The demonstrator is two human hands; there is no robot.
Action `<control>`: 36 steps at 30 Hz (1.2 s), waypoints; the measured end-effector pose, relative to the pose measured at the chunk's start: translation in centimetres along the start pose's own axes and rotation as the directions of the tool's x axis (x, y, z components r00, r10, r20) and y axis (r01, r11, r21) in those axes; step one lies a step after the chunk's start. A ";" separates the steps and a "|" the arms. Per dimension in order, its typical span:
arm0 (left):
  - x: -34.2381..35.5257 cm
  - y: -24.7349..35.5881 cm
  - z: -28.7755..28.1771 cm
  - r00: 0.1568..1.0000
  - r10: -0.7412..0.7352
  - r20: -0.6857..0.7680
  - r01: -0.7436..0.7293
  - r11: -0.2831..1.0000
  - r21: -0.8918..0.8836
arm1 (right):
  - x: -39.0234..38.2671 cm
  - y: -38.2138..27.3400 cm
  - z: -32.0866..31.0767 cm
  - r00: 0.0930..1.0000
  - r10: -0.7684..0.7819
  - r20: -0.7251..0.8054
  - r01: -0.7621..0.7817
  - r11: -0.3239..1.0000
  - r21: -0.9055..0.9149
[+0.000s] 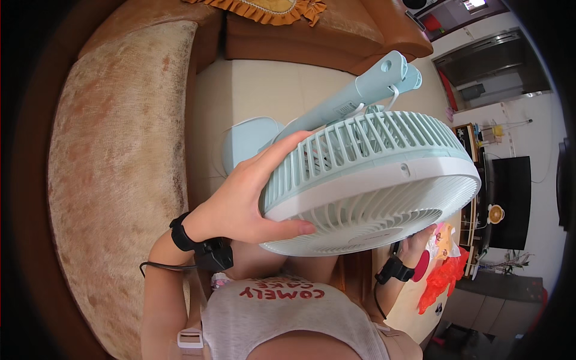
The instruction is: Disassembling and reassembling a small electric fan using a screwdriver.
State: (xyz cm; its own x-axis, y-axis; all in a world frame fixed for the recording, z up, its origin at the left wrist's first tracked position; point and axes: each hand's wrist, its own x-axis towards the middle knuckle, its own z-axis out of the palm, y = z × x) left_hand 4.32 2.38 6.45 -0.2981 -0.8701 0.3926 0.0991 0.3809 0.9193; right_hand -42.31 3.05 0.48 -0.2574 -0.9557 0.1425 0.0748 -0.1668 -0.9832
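As you look from the left, one long couch part with a fuzzy tan cover (120, 180) comes first, and then your left hand (237, 198). It is spread around the left edge of the blue and white fan (372, 183) and holds on, with the thumb on the white front and the fingers up on the blue side bars. So the fan's round head is just to the right of your left hand, right in front of you, tipped with its white front toward your lap. Behind it, the long blue post (330, 108) slants from the round base (236, 147) on the left up to the right. Your left hand is the nearer one to the post and the base. Your right hand (416, 246) is at the low right edge of the head, but part of it is hidden, so I can't tell how tight it grips. Counting left to right, you have two black wrist straps (180, 233), one on each arm, one fan with one base and one post, one brown couch (300, 45) at the back with one orange frilly cloth (264, 6), one red plastic bag (441, 282) and one black screen (510, 204).
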 end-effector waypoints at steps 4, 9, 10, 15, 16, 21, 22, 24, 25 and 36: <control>0.2 0.0 0.5 0.997 0.038 -0.060 -0.040 0.999 -0.035 | 1.5 -4.6 4.9 0.926 -0.367 0.094 0.375 0.852 -0.365; 0.4 0.6 1.0 0.978 0.106 -0.178 -0.093 0.992 0.082 | 2.9 -13.0 12.3 0.775 -0.562 0.289 0.626 0.624 -0.468; 0.5 0.7 1.1 0.958 0.203 -0.203 -0.158 0.963 0.219 | 3.2 -13.5 12.5 0.819 -0.476 0.320 0.573 0.652 -0.496; 1.2 2.4 1.4 0.950 0.263 -0.169 -0.181 0.903 0.390 | 4.6 -12.6 12.1 0.772 -0.549 0.320 0.625 0.564 -0.539; 1.4 2.7 1.5 0.950 0.282 -0.131 -0.197 0.873 0.446 | 4.4 -12.3 11.7 0.793 -0.558 0.244 0.586 0.591 -0.555; 2.1 3.7 1.4 0.944 0.322 -0.073 -0.244 0.829 0.503 | 3.4 -12.5 10.6 0.802 -0.581 0.142 0.548 0.620 -0.562; 2.2 3.6 1.4 0.942 0.332 -0.045 -0.268 0.827 0.495 | 3.2 -12.6 10.1 0.819 -0.559 0.125 0.535 0.670 -0.515; 2.7 3.7 1.5 0.942 0.334 -0.040 -0.275 0.832 0.482 | 3.3 -12.9 9.2 0.863 -0.492 0.115 0.482 0.734 -0.478; 2.8 3.8 1.5 0.942 0.334 -0.042 -0.276 0.837 0.472 | 3.4 -12.9 9.0 0.863 -0.493 0.111 0.481 0.734 -0.479; 3.8 5.1 0.3 0.917 0.392 0.074 -0.391 0.843 0.369 | -1.1 -16.8 6.5 0.896 -0.412 0.162 0.443 0.824 -0.353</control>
State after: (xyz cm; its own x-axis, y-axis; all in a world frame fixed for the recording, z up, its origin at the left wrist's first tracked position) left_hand 3.41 1.07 12.63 -0.3050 -0.6249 0.7187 -0.1500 0.7767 0.6117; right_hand -36.99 5.35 17.55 -0.1054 -0.8273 0.5517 -0.3927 -0.4751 -0.7874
